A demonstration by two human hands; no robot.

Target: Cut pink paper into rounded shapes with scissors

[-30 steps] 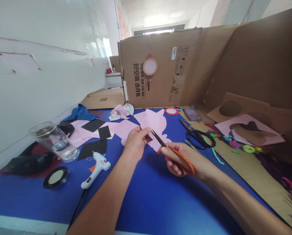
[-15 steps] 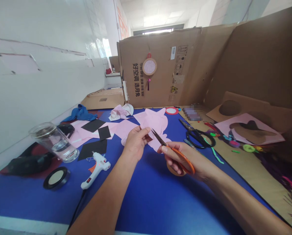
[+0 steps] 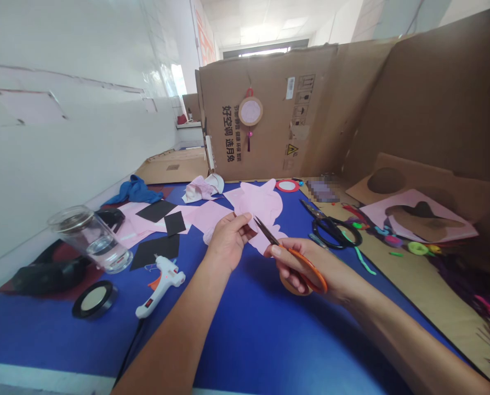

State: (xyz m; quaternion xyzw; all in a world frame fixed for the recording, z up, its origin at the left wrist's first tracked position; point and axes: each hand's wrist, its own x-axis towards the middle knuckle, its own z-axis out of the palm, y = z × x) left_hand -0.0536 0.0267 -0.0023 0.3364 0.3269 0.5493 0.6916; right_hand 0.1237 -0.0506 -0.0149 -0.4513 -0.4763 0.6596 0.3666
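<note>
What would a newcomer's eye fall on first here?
Probably the orange-handled metal scissors in the right hand, tips near the pink paper in the left hand. Next, the round tan-rimmed ornament hung on the brown cardboard panel behind, then the white plastic glue gun on the blue tabletop at lower left.

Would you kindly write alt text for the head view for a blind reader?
The right hand holds orange-handled scissors near pink paper pinched in the left hand, above a blue table. A glass and a white glue gun sit at left.

Both forearms [image 3: 189, 312] extend forward; left hand [image 3: 227, 241] pinches, right hand [image 3: 311, 253] grips, its hidden fingers probably curled.
</note>
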